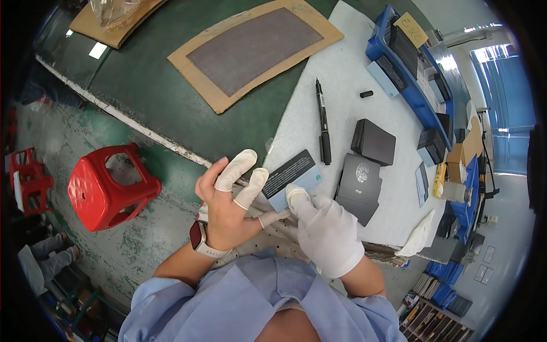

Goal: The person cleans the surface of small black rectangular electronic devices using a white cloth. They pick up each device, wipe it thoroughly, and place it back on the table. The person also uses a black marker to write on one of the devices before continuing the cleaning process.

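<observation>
A black and light-blue printed card (292, 178) is at the near edge of the white-covered table, in front of me. My right hand (327, 231), in a white glove with a finger cot on one digit, pinches its near edge; the other fingers are curled and partly hidden. My left hand (232, 196) wears off-white finger cots and a watch on the wrist. Its fingers are spread at the card's left end, the thumb close to the near edge. To the right lie a flat black sleeve (359, 185) with a silver tree print and a thick black stack (374, 142).
Beyond the card lie an uncapped black marker pen (323, 122) and its cap (366, 94). A blue bin (419, 85) of dark pieces stands at the far right. A cardboard-framed grey sheet (256, 51) rests on the green tabletop. A red stool (108, 185) stands left.
</observation>
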Demonstrator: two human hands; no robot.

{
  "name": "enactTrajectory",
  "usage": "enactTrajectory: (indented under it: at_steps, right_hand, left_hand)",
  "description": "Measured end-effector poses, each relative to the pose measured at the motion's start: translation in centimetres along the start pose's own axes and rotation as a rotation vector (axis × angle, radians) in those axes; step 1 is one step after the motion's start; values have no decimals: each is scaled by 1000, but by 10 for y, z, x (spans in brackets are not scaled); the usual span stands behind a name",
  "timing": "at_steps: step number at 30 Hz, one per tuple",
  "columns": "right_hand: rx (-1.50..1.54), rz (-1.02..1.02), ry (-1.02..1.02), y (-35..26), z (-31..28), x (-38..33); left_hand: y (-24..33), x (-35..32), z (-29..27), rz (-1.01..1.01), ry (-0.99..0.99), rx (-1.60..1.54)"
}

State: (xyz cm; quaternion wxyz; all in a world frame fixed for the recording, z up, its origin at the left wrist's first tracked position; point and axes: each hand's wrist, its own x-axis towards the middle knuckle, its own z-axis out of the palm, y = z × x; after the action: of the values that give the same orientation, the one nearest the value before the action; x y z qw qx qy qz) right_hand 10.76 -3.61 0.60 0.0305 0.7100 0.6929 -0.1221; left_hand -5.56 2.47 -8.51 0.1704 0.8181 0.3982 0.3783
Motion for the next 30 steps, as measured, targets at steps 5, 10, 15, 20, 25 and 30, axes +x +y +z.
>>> enactTrajectory:
  at_steps: [5,10,15,20,25,30]
  right_hand:
    - [-17,35,72,-1,1,1]
    - [28,64,12,5,-2,4]
    - [-3,84,-49,-1,-4,0]
    - [74,156,54,11,-11,9]
    - [-154,-2,-4,4,8,-8]
    - [-121,95,41,9,-1,-5]
  left_hand:
    - [0,1,-1,2,-4,5]
    - [0,2,-2,0,5,-7]
    - [2,2,-1,4,1,0]
    - [3,5,-5,29,-19,34]
    - [3,5,-4,48,-24,44]
    - [1,4,-5,49,-25,33]
